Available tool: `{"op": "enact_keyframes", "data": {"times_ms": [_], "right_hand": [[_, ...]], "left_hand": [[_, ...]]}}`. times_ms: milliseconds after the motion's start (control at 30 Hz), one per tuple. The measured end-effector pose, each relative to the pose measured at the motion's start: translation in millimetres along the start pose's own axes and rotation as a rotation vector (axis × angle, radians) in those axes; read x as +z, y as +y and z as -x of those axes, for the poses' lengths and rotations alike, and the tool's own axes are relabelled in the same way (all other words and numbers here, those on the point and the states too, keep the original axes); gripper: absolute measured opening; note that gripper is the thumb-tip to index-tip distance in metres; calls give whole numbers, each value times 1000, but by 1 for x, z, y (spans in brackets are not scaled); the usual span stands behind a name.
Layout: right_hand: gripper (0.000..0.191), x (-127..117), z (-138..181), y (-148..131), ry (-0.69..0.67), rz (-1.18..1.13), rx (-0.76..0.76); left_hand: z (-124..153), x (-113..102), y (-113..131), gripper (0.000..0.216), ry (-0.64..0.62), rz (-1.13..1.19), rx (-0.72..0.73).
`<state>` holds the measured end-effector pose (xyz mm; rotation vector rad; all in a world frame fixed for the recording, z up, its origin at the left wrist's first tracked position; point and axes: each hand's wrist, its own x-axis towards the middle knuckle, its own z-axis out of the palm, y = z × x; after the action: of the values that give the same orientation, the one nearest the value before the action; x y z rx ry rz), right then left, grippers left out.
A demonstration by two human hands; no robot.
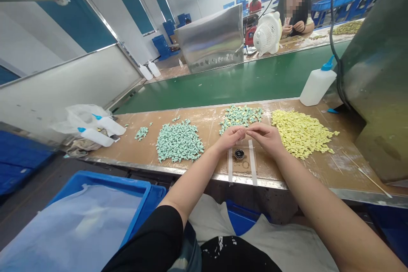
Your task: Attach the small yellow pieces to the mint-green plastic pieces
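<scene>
My left hand [231, 137] and my right hand [267, 137] meet fingertip to fingertip over the brown worktable [334, 165], both pinched on something too small to make out. Just below them lies a small round black dish [239, 154] between two white tape strips [253, 161]. A pile of teal pieces [179, 140] lies to the left, a mixed teal and yellow pile [240, 116] sits just behind my hands, and a yellow pile [299, 132] lies to the right.
A white squeeze bottle with a blue cap [317, 84] stands at the back right beside a grey metal machine [379, 76]. Two more bottles [102, 129] lie at the left by a plastic bag. A green conveyor belt [242, 80] runs behind. A person [295, 4] sits across. A blue bin [95, 216] stands below.
</scene>
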<state>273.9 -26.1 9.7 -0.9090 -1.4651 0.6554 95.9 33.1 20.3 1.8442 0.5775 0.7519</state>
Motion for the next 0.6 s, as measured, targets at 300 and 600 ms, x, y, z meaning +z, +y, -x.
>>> {"op": "enact_keyframes", "data": {"times_ms": [300, 600], "right_hand": [[31, -6, 0, -4, -185, -56, -3], [27, 1, 3, -10, -184, -13, -46]], "left_hand": [[19, 0, 23, 67, -74, -34, -108], [33, -3, 45, 62, 0, -43, -181]]}}
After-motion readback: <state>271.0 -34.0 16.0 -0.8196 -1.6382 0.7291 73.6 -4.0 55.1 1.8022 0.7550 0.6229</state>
